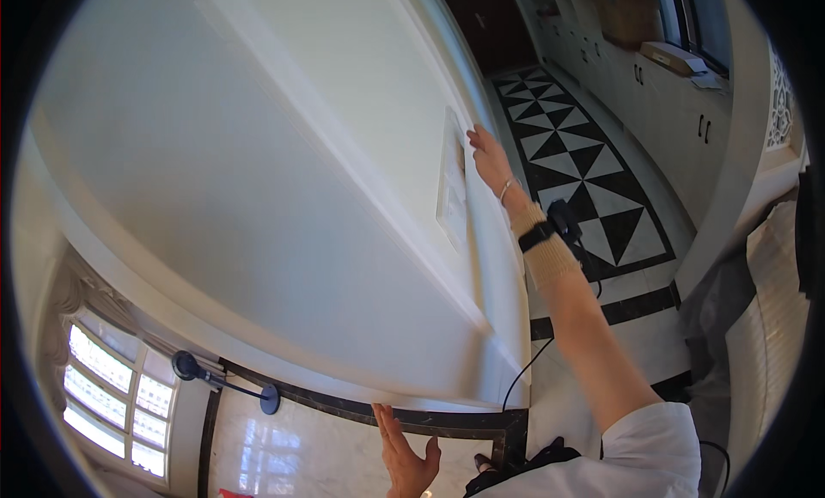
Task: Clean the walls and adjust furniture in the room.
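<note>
My right hand [488,159] reaches up to a white wall switch panel [453,182] on the pale wall. Its fingers are at the panel's upper right edge; whether they touch it I cannot tell. The wrist bears a bracelet, and a black strap with a dark device [564,219] sits over a beige knitted cuff on the forearm. Low in the view, my left hand [407,456] hangs with its fingers extended and thumb apart, holding nothing, near the foot of the wall.
A hallway with a black and white patterned floor [583,179] runs past white cabinets [670,105] bearing an open carton [673,58]. A dark fan-like stand [269,400] is by a window [119,395]. A black cable [525,371] crosses at the wall corner. Sheet-covered items are at right.
</note>
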`<act>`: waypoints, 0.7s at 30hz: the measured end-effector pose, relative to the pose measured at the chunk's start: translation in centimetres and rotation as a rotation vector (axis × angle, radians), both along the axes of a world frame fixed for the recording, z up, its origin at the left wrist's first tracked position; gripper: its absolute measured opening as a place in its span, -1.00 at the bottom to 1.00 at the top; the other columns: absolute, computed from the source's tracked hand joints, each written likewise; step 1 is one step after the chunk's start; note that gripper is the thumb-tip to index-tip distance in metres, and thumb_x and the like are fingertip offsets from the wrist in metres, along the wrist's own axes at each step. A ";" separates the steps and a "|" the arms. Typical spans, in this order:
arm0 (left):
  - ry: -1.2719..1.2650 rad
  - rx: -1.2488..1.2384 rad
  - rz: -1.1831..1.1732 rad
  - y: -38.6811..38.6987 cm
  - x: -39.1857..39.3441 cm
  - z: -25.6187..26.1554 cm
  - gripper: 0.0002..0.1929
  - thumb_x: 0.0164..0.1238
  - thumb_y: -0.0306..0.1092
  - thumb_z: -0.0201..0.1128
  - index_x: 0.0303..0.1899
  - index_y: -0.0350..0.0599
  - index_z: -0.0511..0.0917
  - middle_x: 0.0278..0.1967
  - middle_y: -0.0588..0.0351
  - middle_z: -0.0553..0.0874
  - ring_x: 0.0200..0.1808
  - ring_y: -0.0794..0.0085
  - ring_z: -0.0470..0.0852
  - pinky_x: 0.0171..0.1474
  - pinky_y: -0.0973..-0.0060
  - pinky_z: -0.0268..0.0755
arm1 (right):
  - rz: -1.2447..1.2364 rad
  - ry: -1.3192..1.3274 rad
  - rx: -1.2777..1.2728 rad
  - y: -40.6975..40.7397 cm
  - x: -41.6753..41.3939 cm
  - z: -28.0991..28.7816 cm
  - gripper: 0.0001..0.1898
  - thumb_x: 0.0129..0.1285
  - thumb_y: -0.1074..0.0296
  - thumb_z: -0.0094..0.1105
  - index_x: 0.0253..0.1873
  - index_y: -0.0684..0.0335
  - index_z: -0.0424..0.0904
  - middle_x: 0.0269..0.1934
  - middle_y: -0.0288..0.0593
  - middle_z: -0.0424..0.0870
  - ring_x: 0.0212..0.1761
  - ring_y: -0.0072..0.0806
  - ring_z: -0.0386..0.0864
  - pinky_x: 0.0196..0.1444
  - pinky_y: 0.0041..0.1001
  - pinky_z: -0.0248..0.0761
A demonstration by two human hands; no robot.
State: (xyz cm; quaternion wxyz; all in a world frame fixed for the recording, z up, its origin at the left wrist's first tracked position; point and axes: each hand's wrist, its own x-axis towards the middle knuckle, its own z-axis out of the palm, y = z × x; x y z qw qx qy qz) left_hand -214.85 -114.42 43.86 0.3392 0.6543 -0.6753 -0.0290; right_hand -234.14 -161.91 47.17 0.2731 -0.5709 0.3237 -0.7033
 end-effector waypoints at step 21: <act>-0.117 0.010 -0.072 0.1 0.6 -0.9 -0.14 0.16 -0.43 0.26 0.41 -0.29 -0.13 0.40 -0.39 -0.13 0.39 -0.24 0.06 0.26 0.09 0.26 | -0.050 0.167 -0.043 16.0 1.1 -2.0 -0.45 0.16 0.66 -0.16 0.31 0.30 0.20 0.11 0.10 0.49 0.13 -0.03 0.45 0.19 -0.27 0.33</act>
